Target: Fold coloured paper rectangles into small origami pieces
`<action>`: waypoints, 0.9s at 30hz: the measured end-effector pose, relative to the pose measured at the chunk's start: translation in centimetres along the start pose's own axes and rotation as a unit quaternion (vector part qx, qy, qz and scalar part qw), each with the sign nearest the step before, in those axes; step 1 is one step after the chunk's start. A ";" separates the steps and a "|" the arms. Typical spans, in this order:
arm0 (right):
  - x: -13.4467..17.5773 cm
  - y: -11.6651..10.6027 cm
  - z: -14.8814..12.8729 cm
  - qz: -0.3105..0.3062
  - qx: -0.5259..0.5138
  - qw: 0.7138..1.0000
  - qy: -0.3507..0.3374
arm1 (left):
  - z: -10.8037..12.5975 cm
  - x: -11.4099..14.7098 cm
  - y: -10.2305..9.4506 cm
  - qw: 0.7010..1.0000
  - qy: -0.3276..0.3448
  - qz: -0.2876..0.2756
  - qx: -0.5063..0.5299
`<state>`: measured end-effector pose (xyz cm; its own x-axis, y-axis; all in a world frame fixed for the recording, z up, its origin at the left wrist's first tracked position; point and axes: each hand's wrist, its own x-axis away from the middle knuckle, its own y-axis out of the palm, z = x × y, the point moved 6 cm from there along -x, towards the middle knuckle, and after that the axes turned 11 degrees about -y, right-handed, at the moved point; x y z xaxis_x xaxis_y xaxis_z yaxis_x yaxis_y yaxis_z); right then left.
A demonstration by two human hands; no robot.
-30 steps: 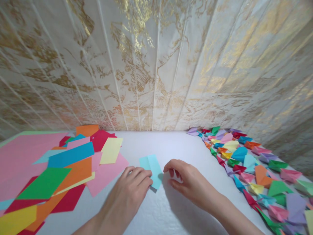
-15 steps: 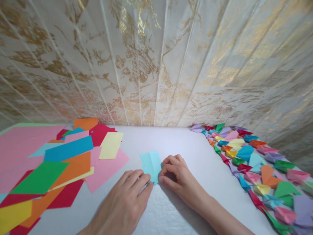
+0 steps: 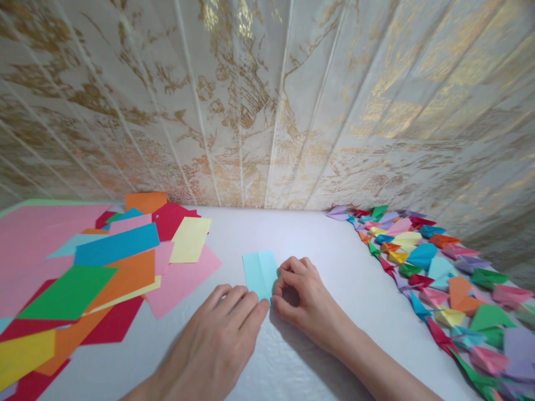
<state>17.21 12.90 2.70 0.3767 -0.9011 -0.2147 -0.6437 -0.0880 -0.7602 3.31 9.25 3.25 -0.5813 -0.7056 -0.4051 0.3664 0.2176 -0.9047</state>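
Note:
A light blue sheet of paper with a lengthwise crease lies on the white table in front of me. My left hand presses its fingertips on the sheet's near edge, and its thumb tip sits at the near corner. At the right edge, my right hand pinches the paper between thumb and curled fingers. The near part of the sheet is hidden under my left fingers, so I cannot tell how it is folded there.
Loose coloured paper sheets, among them a green one and a blue one, overlap at the left. Several folded paper pieces spread along the right side. Behind the white table hangs a gold-patterned curtain.
My left hand has slid slightly right along the near edge, its thumb now close to my right thumb. My right hand keeps its pinch. The whole view has shifted a little.

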 end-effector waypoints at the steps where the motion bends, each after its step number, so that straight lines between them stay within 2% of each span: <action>1: 0.0 0.0 0.0 0.000 -0.002 1.000 -0.001 | 0.0 0.0 0.0 1.000 0.001 -0.010 0.004; 12: 0.0 0.0 -0.1 0.003 -0.002 1.000 -0.003 | 0.0 -0.5 0.3 0.998 -0.013 -0.064 0.011; 27: 0.1 0.3 -0.3 -0.006 0.019 1.000 -0.003 | 0.4 -0.9 0.2 0.998 -0.003 -0.063 -0.019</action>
<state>16.82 12.65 2.66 0.3884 -0.8975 -0.2086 -0.6132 -0.0827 -0.7856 4.15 9.66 3.48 -0.6163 -0.7335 -0.2865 0.2629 0.1513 -0.9529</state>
